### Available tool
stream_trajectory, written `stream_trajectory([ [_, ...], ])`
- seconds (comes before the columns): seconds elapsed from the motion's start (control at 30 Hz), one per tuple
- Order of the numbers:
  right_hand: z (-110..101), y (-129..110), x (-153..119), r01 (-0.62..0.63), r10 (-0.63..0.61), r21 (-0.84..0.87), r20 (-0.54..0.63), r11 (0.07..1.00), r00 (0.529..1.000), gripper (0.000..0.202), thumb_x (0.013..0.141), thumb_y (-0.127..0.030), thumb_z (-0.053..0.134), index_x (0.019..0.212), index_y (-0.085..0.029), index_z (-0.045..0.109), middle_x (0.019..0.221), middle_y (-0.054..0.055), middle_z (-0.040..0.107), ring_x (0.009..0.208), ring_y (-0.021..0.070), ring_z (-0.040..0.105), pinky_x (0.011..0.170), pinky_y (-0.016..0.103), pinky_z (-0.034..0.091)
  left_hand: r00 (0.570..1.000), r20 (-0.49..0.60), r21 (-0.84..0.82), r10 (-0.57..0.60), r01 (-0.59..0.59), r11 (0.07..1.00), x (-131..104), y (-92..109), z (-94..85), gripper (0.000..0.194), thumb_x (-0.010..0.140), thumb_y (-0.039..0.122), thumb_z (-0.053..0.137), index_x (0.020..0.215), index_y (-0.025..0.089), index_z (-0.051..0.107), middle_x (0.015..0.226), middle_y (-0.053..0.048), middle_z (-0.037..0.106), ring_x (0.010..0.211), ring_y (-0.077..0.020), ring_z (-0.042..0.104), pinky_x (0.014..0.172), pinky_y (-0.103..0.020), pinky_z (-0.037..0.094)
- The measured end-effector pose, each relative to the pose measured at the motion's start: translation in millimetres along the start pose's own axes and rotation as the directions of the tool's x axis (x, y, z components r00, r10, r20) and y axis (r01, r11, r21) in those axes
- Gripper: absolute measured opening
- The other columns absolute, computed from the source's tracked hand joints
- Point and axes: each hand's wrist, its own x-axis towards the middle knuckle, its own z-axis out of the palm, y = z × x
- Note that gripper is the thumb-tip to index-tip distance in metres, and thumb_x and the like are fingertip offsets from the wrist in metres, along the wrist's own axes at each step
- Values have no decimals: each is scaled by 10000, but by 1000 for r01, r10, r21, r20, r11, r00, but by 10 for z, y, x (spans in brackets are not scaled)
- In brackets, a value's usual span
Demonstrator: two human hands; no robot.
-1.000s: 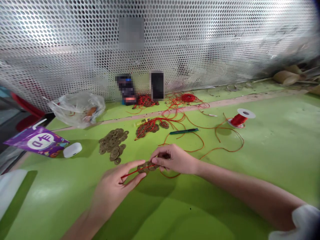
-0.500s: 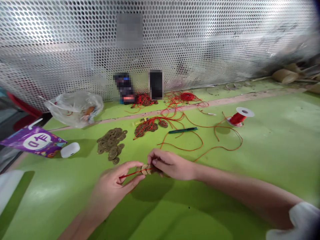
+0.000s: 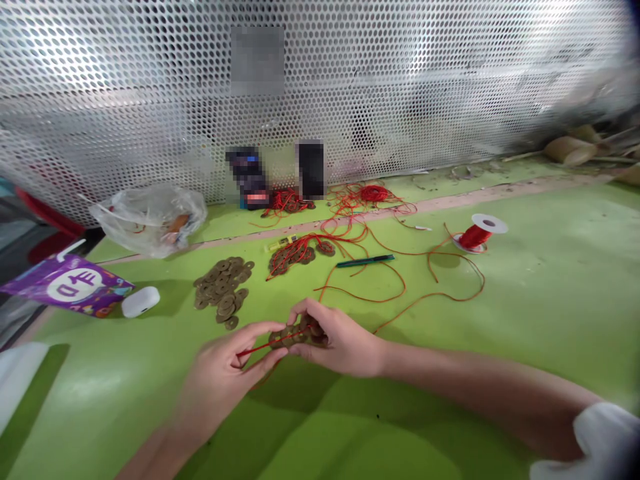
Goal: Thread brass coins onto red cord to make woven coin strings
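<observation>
Between my two hands, just above the green table, is a row of overlapping brass-coloured coins [image 3: 287,335] with a red cord [image 3: 260,348] running along it. My left hand [image 3: 233,363] pinches the left end of the row between thumb and fingertips, and the cord leads back into its palm. Curled round the right end, my right hand [image 3: 337,337] grips the coins and hides part of them. A heap of loose holed coins [image 3: 223,287] lies beyond my left hand. Behind my right hand rest finished-looking coins tied with red cords [image 3: 293,255].
A spool of red cord [image 3: 477,235] stands at the right, its loose strand curving over the table. A green pen-like tool [image 3: 365,261] lies mid-table. At left are a purple packet [image 3: 75,285], a white case [image 3: 141,302] and a plastic bag [image 3: 150,217]. Perforated metal [image 3: 350,80] backs the table.
My right hand has shifted slightly left and turned, its thumb now under the coins. The coin row has tilted, so more coin faces show. My left hand has stayed nearly still.
</observation>
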Motion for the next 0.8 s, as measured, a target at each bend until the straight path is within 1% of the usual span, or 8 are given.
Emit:
stream_trajectory([
  [0.07, 2, 11, -3, 6, -6, 13, 5, 1000, 1000, 262, 808, -180, 613, 1019, -192, 458, 686, -56, 491, 556, 79, 428, 512, 176, 338, 999, 1, -6, -35, 35, 999, -4, -16, 5, 289, 751, 444, 656, 970, 261, 702, 688, 3, 693, 645, -195, 674, 489, -213, 509],
  [0.13, 5, 18, -7, 12, -12, 23, 4, 1000, 1000, 252, 818, -166, 591, 1029, -194, 456, 706, -48, 500, 570, 82, 440, 522, 179, 346, 998, 20, 2, -57, 57, 998, -5, -23, 0, 311, 764, 458, 645, 995, 255, 690, 711, -1, 696, 598, -177, 652, 458, -203, 484],
  [0.23, 13, 22, -12, 33, -33, 24, -6, 999, 999, 227, 838, -164, 559, 1039, -191, 458, 733, -36, 513, 595, 88, 457, 534, 183, 352, 998, 38, 37, -42, 40, 999, -2, -18, -16, 323, 773, 471, 640, 989, 235, 685, 704, 0, 688, 512, -144, 593, 413, -187, 432],
  [0.3, 21, 21, -15, 38, -38, 28, -9, 999, 999, 217, 849, -171, 548, 1044, -188, 457, 750, -29, 520, 602, 89, 459, 537, 185, 354, 999, 18, 55, -26, 25, 998, -1, -13, -22, 330, 777, 476, 636, 992, 230, 683, 683, 6, 673, 522, -142, 588, 414, -178, 415],
  [0.43, 36, 21, -21, 18, -18, 9, -24, 1000, 1000, 232, 844, -194, 564, 1040, -178, 441, 695, -50, 473, 546, 81, 406, 509, 187, 326, 999, 27, 78, -32, 30, 996, 2, -21, -25, 354, 781, 480, 622, 1017, 221, 674, 600, 29, 620, 505, -133, 573, 407, -162, 390],
  [0.53, 27, 26, -19, 28, -28, -14, -25, 1000, 999, 249, 832, -199, 583, 1024, -179, 427, 663, -64, 442, 523, 80, 381, 497, 188, 311, 998, 54, 106, -39, 33, 994, 15, -30, -38, 341, 781, 470, 612, 1006, 221, 676, 628, 26, 638, 495, -124, 555, 426, -164, 404],
  [0.63, -7, 36, -8, 69, -69, -46, -13, 997, 998, 241, 831, -204, 590, 1011, -181, 431, 675, -56, 462, 540, 85, 404, 511, 191, 322, 995, 95, 111, -33, 23, 994, 28, -40, -61, 328, 781, 463, 609, 999, 228, 676, 698, 10, 676, 522, -126, 556, 453, -169, 417],
  [0.8, -57, 59, 1, 166, -164, -90, 22, 982, 986, 219, 856, -193, 555, 1045, -183, 444, 782, -10, 546, 601, 96, 458, 555, 197, 358, 987, 139, 79, -81, 71, 994, 27, -47, -71, 367, 787, 473, 589, 1060, 236, 653, 703, 2, 679, 560, -148, 589, 468, -181, 436],
])
